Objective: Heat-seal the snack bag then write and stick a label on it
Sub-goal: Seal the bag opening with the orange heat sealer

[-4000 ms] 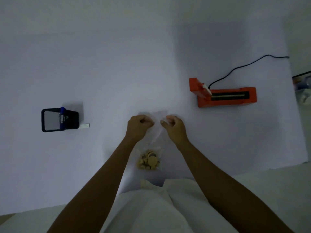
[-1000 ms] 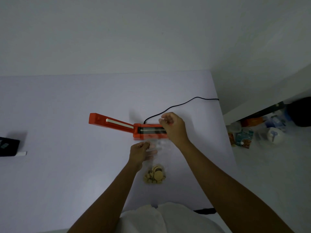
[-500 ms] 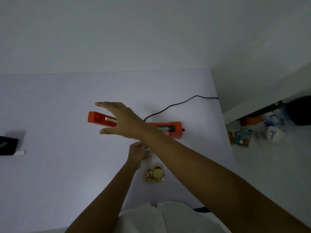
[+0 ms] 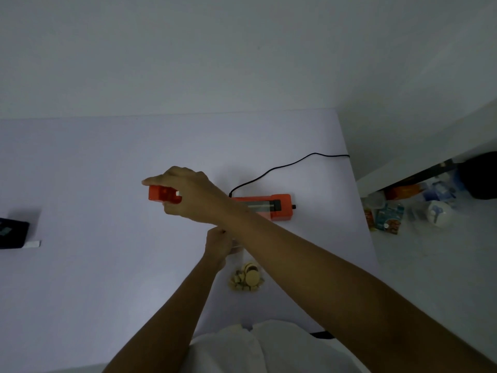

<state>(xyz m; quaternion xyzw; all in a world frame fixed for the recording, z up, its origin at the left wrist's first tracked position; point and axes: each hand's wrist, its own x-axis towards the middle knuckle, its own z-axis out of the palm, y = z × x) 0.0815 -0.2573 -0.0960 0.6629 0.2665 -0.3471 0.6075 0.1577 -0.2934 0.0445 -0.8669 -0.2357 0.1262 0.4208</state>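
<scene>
An orange heat sealer (image 4: 279,207) lies across the middle of the white table (image 4: 94,168), its arm raised toward the left. My right hand (image 4: 188,195) reaches across and grips the arm's left end. A clear snack bag (image 4: 246,277) with round yellow snacks lies in front of the sealer, its top running up under my right forearm toward the sealer. My left hand (image 4: 219,243) pinches the bag's upper part just below the sealer. The bag's mouth is hidden by my right arm.
The sealer's black cord (image 4: 282,166) runs to the table's right edge. A black holder (image 4: 12,232) and a small white label strip (image 4: 32,244) sit at the far left. Packets and containers (image 4: 390,216) lie on the floor to the right.
My right hand left the bag's top, swung left over the sealer and closed its fingers round the raised arm's end. My left hand kept hold of the bag.
</scene>
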